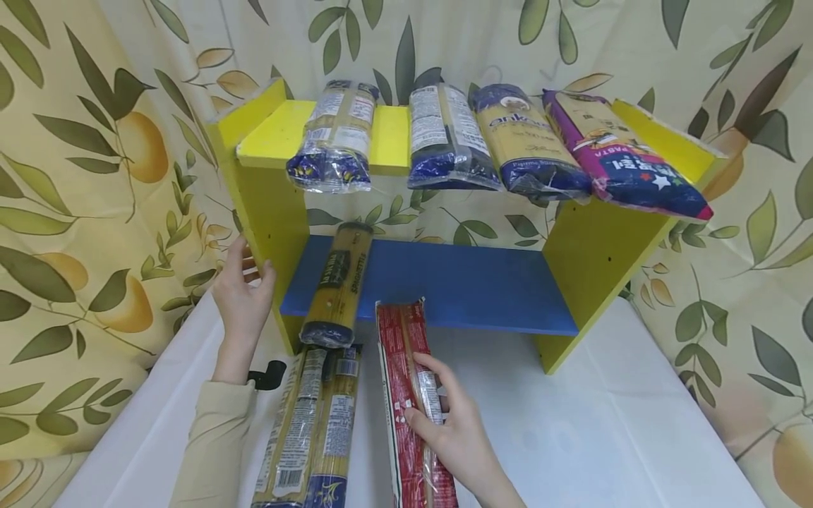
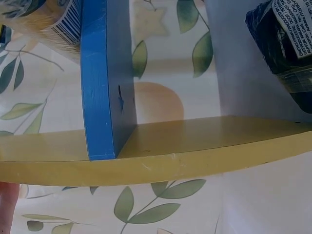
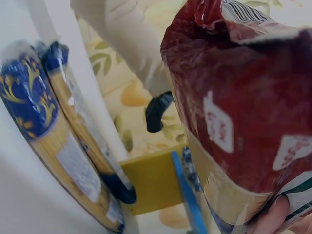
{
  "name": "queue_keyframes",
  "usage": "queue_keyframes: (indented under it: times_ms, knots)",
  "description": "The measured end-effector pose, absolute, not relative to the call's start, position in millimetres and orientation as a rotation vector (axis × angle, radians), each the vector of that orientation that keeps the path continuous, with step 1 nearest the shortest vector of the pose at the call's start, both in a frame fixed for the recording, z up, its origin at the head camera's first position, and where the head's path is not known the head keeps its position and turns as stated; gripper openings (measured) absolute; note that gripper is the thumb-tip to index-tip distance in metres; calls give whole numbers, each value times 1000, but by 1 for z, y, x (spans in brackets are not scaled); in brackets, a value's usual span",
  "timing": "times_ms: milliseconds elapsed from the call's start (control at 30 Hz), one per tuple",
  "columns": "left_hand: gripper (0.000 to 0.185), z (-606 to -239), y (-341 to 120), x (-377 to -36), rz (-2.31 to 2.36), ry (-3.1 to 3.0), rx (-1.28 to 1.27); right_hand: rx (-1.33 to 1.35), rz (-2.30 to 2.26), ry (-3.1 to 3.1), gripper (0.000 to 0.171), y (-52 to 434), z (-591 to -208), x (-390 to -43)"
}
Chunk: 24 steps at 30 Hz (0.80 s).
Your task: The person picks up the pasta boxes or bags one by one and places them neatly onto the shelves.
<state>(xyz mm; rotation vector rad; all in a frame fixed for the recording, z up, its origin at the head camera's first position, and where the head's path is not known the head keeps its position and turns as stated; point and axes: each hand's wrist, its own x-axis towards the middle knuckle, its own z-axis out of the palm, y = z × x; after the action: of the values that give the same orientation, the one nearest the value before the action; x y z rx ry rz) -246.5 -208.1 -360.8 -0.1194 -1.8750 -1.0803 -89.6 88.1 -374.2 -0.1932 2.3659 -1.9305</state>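
Observation:
My right hand (image 1: 454, 430) grips a red pasta packet (image 1: 406, 367), thumb and fingers spread over its sides. The packet's upper end is close to the front edge of the blue lower shelf. In the right wrist view, the red packet (image 3: 234, 97) fills the right side, with fingertips (image 3: 275, 214) on it. My left hand (image 1: 244, 296) is beside the rack's yellow left panel (image 1: 267, 233), fingers loosely bent, holding nothing visible; whether it touches the panel I cannot tell. A spaghetti packet (image 1: 339, 282) lies on the blue shelf (image 1: 457, 282), its near end past the edge.
Two long pasta packets (image 1: 298, 423) lie side by side on the white table (image 1: 571, 423), left of the red one. Several pasta bags, including a purple-and-pink one (image 1: 629, 152), lie on the yellow top shelf (image 1: 390, 144). Patterned curtain (image 1: 95, 212) hangs around the rack.

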Motion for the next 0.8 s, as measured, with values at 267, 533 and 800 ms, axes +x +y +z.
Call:
queue_keyframes:
  times_ms: [267,533,800]
  knots:
    - [42,-361,-211,-247,-1082,-1885,-107,-278,-2019,2448,69,84,-366,-135]
    - [42,-361,-212,-247,-1078,-1887,-106,-196,-1981,2580,62,76,-360,-187]
    - [42,-361,-209,-248,-1074,-1877,-122,-141,-1951,2645,57,75,-356,-227]
